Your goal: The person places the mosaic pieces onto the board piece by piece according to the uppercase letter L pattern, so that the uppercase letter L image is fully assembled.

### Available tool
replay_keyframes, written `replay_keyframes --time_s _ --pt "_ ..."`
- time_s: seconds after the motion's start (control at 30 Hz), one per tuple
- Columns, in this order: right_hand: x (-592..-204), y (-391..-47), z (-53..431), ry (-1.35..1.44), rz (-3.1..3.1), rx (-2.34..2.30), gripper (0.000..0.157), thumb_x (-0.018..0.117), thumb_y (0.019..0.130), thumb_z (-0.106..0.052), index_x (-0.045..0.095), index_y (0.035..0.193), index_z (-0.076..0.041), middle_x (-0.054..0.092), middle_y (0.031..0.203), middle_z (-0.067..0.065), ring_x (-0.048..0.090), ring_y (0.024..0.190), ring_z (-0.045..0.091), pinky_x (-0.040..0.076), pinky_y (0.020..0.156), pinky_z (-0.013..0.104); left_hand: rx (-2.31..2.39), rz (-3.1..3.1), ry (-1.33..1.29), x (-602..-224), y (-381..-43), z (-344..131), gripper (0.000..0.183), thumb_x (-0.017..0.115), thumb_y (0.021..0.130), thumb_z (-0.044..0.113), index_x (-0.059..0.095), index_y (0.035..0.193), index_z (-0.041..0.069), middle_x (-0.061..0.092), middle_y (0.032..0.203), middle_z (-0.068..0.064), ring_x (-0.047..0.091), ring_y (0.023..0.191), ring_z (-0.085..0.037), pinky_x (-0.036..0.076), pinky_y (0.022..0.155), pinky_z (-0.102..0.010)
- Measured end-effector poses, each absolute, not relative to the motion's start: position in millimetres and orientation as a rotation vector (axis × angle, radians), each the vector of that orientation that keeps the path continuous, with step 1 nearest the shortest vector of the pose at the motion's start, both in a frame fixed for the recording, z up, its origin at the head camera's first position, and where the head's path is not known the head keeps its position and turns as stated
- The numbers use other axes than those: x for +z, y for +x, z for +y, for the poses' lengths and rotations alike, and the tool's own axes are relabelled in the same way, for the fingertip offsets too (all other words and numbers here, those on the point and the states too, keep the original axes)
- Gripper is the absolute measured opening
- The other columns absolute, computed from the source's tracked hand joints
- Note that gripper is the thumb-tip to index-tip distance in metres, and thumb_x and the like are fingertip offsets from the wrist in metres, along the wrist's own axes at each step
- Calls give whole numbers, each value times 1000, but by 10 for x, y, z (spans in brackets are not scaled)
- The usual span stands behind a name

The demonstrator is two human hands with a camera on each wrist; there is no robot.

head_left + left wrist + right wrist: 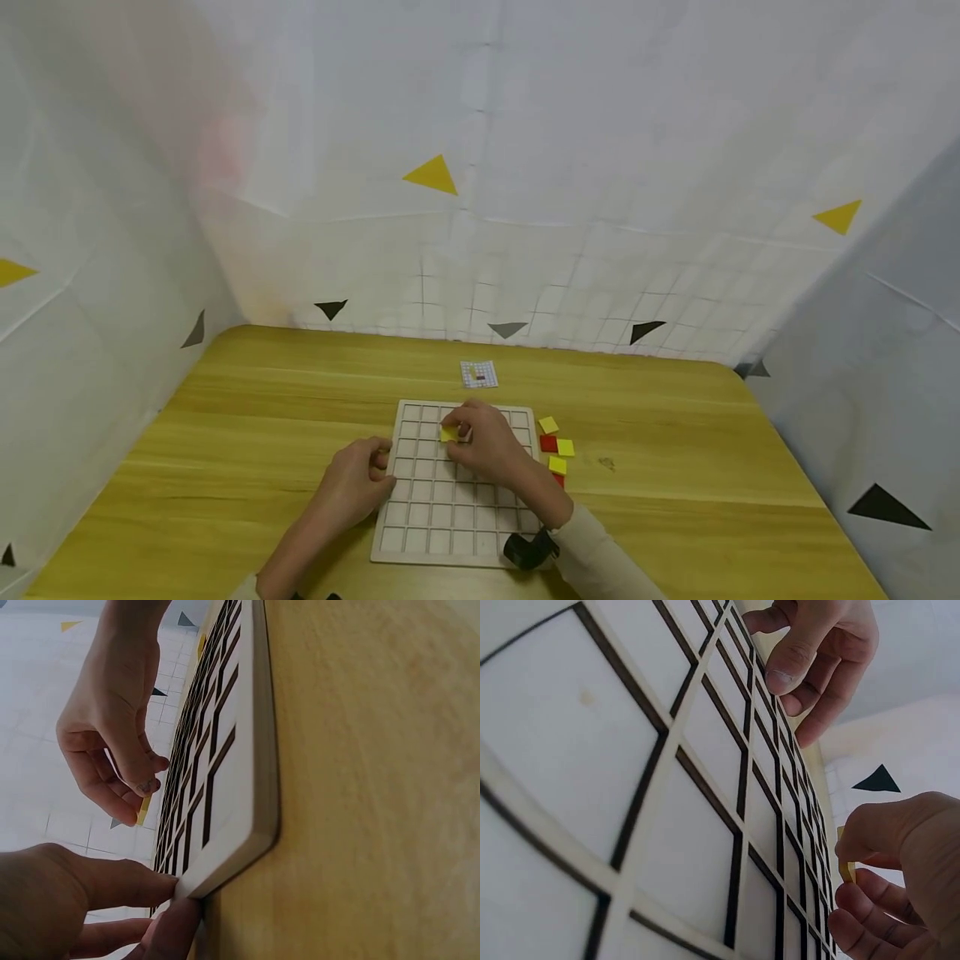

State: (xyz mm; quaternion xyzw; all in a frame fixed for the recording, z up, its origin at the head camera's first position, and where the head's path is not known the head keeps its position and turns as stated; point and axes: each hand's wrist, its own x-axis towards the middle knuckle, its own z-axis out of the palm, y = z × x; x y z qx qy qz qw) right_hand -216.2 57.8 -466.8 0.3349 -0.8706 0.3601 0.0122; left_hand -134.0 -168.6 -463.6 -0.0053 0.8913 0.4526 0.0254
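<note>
A white square board with a raised grid lies on the wooden table. At its left side, my left hand grips the edge, with thumb and fingers at the rim in the left wrist view. Over the board's upper middle cells, my right hand pinches a small yellow square tile. In the left wrist view that tile stands on edge between thumb and fingers, close over the grid. Part of the board is hidden beneath my right hand and forearm.
To the right of the board lie several loose tiles, among them yellow tiles and a red tile. A small printed grid card lies beyond the board's far edge. White sheets with coloured triangles surround the table.
</note>
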Motion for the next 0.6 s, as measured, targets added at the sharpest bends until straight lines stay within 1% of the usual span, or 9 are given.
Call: replay_keyframes --time_s 0.17,0.4,0.6 --pt "-4676 -2175 573 1036 -2717 1127 24 72 82 -3 74 106 -6 61 96 5 60 81 17 53 67 25 1411 2756 -3 -4618 -1332 -1681 48 77 77 -5 62 123 -10 61 93 -7 64 80 -16 56 64 -28" --pt "-4719 -2230 540 1036 -2726 1098 21 70 84 -2 75 105 -6 62 96 4 54 76 13 49 64 24 1391 2772 2 -4631 -1338 -1685 47 76 76 -5 63 121 -9 60 91 -5 62 78 -15 55 64 -28" --pt "-4727 -2265 521 1037 -2734 1111 23 70 83 0 74 105 -5 62 98 5 59 78 15 51 66 23 1392 2769 -5 -4652 -1349 -1692 46 76 77 -4 63 121 -9 60 91 -5 62 79 -14 55 64 -27"
